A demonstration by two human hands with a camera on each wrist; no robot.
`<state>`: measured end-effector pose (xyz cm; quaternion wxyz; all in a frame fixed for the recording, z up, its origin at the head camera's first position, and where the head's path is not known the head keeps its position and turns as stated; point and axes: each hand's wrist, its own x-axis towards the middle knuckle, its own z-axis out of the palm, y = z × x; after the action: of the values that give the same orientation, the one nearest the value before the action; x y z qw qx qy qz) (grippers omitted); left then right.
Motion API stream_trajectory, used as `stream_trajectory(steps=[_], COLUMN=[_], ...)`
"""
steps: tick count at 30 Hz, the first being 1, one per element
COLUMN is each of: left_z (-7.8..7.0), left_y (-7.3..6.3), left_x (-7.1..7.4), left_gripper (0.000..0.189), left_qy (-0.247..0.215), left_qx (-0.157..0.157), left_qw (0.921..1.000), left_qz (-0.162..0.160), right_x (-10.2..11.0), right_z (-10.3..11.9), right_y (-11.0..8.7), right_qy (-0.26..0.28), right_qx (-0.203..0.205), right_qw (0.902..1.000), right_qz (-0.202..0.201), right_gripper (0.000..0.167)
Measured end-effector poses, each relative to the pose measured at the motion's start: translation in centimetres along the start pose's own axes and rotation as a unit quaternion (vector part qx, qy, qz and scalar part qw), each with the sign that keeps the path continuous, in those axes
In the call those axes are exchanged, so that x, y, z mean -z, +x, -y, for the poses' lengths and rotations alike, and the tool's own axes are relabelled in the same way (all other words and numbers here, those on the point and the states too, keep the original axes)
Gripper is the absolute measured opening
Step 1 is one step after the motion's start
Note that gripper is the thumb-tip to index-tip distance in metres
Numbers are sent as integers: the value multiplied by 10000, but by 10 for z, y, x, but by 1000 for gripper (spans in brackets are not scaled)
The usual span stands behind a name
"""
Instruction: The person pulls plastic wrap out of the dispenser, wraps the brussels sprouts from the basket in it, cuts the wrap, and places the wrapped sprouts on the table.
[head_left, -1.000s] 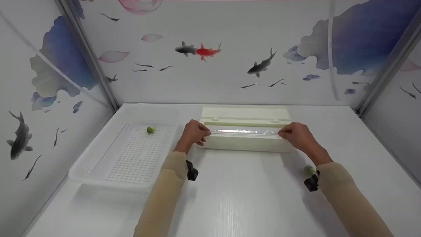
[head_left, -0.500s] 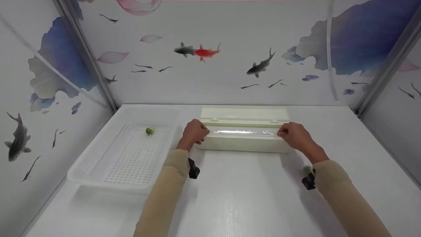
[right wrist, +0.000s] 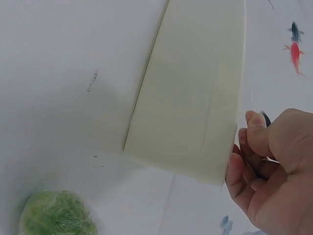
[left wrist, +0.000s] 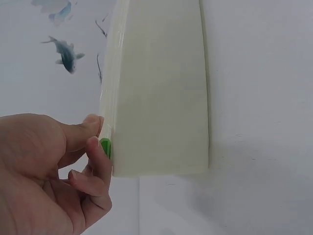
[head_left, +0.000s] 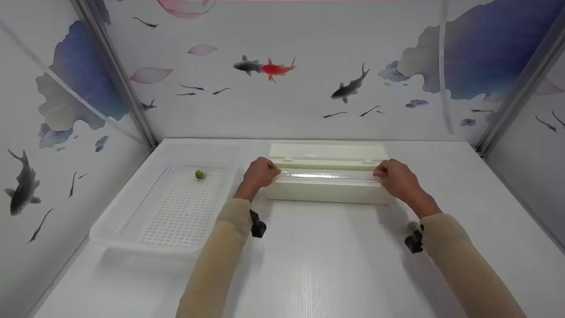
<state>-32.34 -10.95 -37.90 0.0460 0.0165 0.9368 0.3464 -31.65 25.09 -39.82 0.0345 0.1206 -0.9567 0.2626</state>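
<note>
A cream cling film dispenser box (head_left: 326, 193) stands on the white table, its lid (head_left: 326, 150) raised at the back. Clear cling film (head_left: 329, 175) lies across its opening and catches the light. At the left end, my left hand (head_left: 260, 173) pinches the film's edge between thumb and forefinger; a green piece (left wrist: 105, 148) on the box shows beside the fingertips in the left wrist view. My right hand (head_left: 397, 177) pinches the film at the right end, other fingers curled against the box. Near the right wrist sits a green round item wrapped in film (right wrist: 58, 214), partly hidden in the head view.
On the left, a white perforated plastic basket (head_left: 145, 249) holds one small green round fruit or vegetable (head_left: 200, 174). Printed wall panels close off the back and both sides. Bare white tabletop (head_left: 318, 256) lies in front of the box.
Both hands have risen very slightly with the film between them, and the glare on it has shifted. The box, the basket and the green items stay in place.
</note>
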Motion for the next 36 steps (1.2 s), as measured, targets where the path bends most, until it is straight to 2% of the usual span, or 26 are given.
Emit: stream_trajectory(steps=[8, 13, 17, 22, 26, 32, 36], left_z=[-2, 0, -1, -1, -3, -4, -5], left_y=[5, 10, 13, 16, 17, 17, 16], left_x=[5, 8, 10, 10, 6, 5, 9], left_gripper=[26, 27, 29, 28, 28, 26, 26], left_qy=[-142, -392, -550, -801, -1012, -1280, -1568], left_qx=[-133, -249, -325, -360, -405, -812, -992], left_qw=[9996, 9989, 9980, 9960, 9934, 9855, 9797], left_qz=[-205, -45, -8, -149, -368, -761, -756], right_x=[1, 2, 3, 4, 6, 12, 18], right_z=[1, -2, -3, -1, 1, 6, 8], right_y=[4, 11, 17, 19, 17, 20, 20], right_qy=[156, 695, 929, 1114, 1278, 1285, 1207], right_qx=[-129, -412, -448, -413, -543, -640, -597], right_qw=[9995, 9952, 9924, 9904, 9880, 9863, 9870], right_qz=[-245, -550, -669, -706, -682, -813, -877], right_gripper=[25, 26, 26, 25, 26, 27, 28])
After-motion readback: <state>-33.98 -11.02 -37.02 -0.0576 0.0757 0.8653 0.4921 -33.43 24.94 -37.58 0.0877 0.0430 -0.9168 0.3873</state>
